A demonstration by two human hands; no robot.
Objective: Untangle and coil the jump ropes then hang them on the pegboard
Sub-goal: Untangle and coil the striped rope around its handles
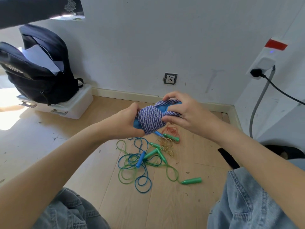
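Observation:
A purple-and-white braided jump rope [151, 119] is wound in tight turns around its blue handles and held above the floor. My left hand [127, 123] grips the wound bundle from the left and below. My right hand [183, 111] grips the bundle's right end, fingers curled over the rope and a blue handle. On the wooden floor below lies a tangle of thin green and blue ropes [135, 166] with green handles [191, 180] and a blue handle [141, 159]. A thin orange and tan rope [168, 139] is bunched beside them.
A dark backpack [41, 66] sits on a white plastic box [66, 106] at the left by the wall. A wall socket [170, 78] is at the back, and a plugged-in cable [280, 91] runs at the right. My knees in jeans [247, 204] frame the floor.

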